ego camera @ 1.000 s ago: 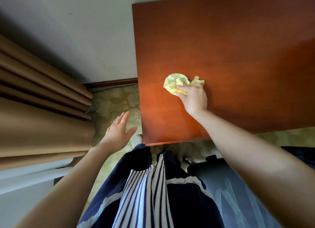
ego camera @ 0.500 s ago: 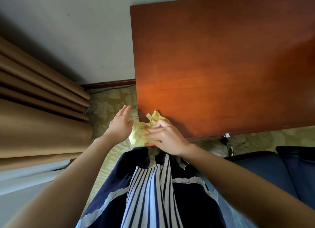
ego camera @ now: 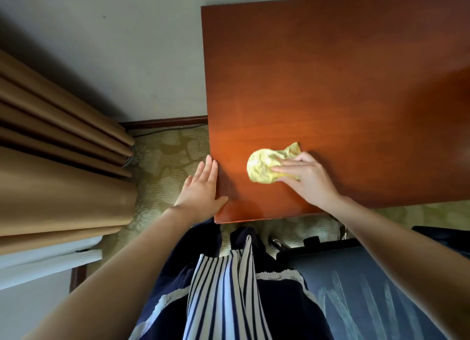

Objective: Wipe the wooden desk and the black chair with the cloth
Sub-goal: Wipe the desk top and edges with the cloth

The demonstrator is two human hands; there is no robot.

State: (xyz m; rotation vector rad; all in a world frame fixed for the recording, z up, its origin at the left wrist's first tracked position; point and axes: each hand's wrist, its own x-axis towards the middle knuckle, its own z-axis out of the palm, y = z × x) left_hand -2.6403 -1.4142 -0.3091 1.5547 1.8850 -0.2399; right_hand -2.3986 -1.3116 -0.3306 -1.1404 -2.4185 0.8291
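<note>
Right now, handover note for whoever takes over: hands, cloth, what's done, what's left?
Right hand presses the yellow cloth on the wooden desk, near its front left corner.
Left hand open, at the desk's left edge.
Done: desk wiping under way; how much is covered can't be told.
Left: rest of the desk, then the black chair, lower right, not yet touched.

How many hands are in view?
2. The left hand rests open at the left edge of the reddish-brown wooden desk; the right hand presses a crumpled yellow cloth onto it.
</note>
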